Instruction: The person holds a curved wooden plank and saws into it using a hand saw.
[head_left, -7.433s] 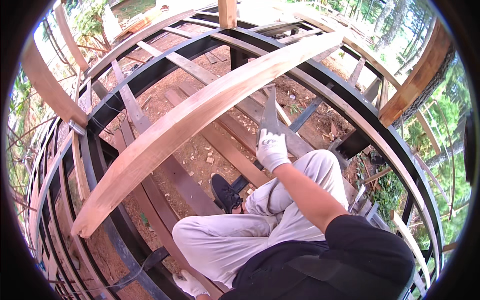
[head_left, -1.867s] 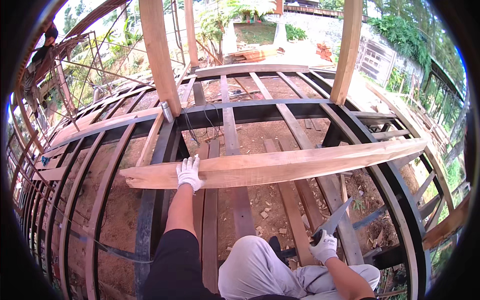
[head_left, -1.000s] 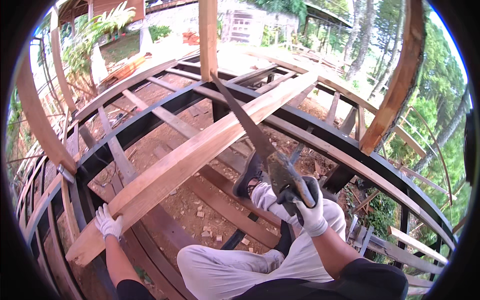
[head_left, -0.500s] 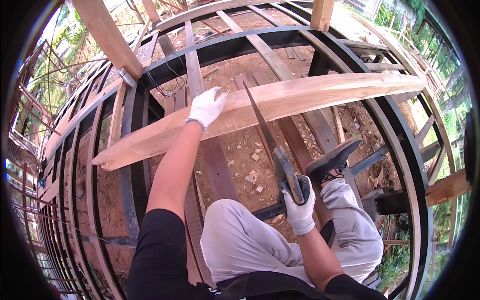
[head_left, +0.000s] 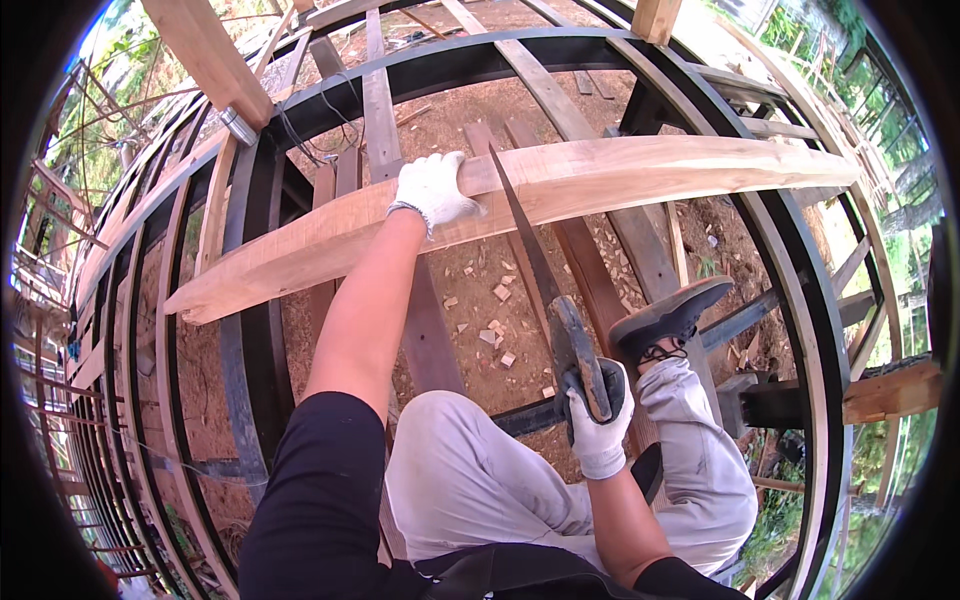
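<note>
A long, pale wooden beam (head_left: 620, 182) lies across the frame in front of me. My gloved left hand (head_left: 437, 190) is closed over it, left of the saw. In my gloved right hand (head_left: 600, 420) is the dark handle of a handsaw (head_left: 532, 250). Its narrow blade points up and away, and its upper part crosses the beam just right of my left hand. Whether the teeth bite into the wood I cannot tell.
Dark metal beams (head_left: 420, 82) and wooden joists (head_left: 545, 95) form an open frame over bare soil strewn with wood chips (head_left: 500, 292). A wooden post (head_left: 205, 55) rises at the far left, beside a small metal can (head_left: 238, 125). My shoe (head_left: 670, 320) rests near the saw handle.
My left hand has shifted right along the beam and closed over it; before, its fingers stretched out above the wood. The saw stays across the beam in my right hand.
</note>
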